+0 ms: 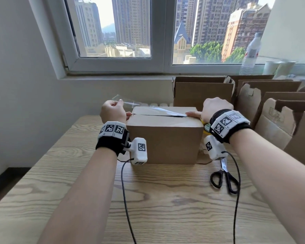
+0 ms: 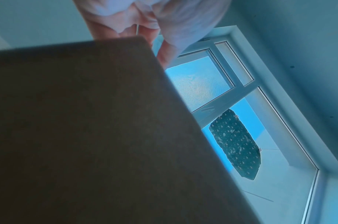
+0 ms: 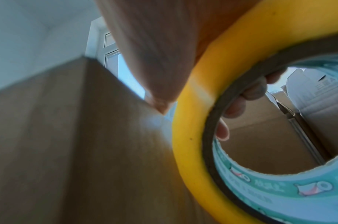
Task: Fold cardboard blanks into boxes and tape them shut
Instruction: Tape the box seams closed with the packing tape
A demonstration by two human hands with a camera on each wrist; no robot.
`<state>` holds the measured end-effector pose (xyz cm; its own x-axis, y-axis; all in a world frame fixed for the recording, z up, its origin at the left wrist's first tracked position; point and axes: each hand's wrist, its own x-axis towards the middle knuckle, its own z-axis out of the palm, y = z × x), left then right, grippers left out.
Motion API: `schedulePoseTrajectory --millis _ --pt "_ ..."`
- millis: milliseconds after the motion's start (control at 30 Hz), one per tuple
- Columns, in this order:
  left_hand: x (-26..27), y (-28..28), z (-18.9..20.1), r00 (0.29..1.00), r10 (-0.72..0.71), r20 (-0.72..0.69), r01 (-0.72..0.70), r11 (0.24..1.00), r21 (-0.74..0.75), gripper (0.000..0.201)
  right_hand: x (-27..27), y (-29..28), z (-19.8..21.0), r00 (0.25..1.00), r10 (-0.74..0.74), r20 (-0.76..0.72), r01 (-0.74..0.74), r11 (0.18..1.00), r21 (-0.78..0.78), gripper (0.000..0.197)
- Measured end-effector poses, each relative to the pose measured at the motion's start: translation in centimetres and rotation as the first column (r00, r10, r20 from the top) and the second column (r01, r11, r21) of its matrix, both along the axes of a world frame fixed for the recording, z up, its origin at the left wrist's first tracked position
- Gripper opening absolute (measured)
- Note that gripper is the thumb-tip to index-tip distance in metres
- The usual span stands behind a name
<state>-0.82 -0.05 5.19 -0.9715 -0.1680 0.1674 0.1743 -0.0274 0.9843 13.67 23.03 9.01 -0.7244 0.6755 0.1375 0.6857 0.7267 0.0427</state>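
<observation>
A closed brown cardboard box (image 1: 164, 138) stands on the wooden table (image 1: 148, 199). A strip of clear tape (image 1: 162, 111) runs along its top seam and out past the left edge. My left hand (image 1: 119, 103) pinches the free end of that tape above the box's far left corner; in the left wrist view its fingers (image 2: 135, 22) close on the thin film beside the box (image 2: 87, 121). My right hand (image 1: 201, 115) presses its thumb on the tape at the box's right edge while gripping the yellow tape roll (image 3: 202, 121), fingers (image 3: 240, 103) curled through the core.
Black-handled scissors (image 1: 224, 178) lie on the table right of the box. Several open cardboard boxes and blanks (image 1: 280, 120) stand at the back right. A water bottle (image 1: 252, 53) and paper tubes (image 1: 280, 67) sit on the window sill.
</observation>
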Motion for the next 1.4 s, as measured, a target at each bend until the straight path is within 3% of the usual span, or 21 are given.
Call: schedulePoseTrajectory --millis 267,500,733,900,1000,1233,1400 --pt "0.5 -1.2 -1.4 0.999 0.053 0.007 -0.052 0.997 -0.048 0.032 0.0 0.0 -0.1 1.0 0.003 0.005 -0.003 1.0 -0.001 0.083" --pt "0.8 -1.7 -2.5 0.998 0.038 0.046 -0.039 0.999 0.023 0.029 0.4 0.2 -0.5 0.998 0.017 -0.053 -0.018 0.999 -0.029 0.086" --pt "0.7 -0.8 -1.9 0.993 -0.074 0.093 0.04 0.948 0.317 0.032 0.7 0.7 -1.2 0.992 0.035 -0.118 -0.042 0.998 -0.051 0.089" --pt "0.2 -0.6 -2.4 0.99 -0.061 0.127 0.031 0.973 0.231 0.024 0.6 0.7 -1.2 0.993 0.037 -0.108 -0.041 0.998 -0.044 0.09" --pt "-0.1 -1.0 -3.2 0.99 -0.037 0.139 0.026 0.997 0.079 0.022 0.5 0.6 -1.2 0.994 0.037 -0.102 -0.042 0.998 -0.042 0.091" --pt "0.9 -1.4 -4.6 0.989 0.058 0.134 -0.026 0.973 -0.231 0.046 0.6 0.3 -1.1 0.994 0.028 -0.101 -0.032 0.999 -0.035 0.089" --pt "0.9 -1.5 -4.4 0.989 0.102 0.111 -0.077 0.976 -0.205 0.035 0.6 0.1 -1.1 0.994 0.024 -0.103 -0.029 0.999 -0.04 0.089"
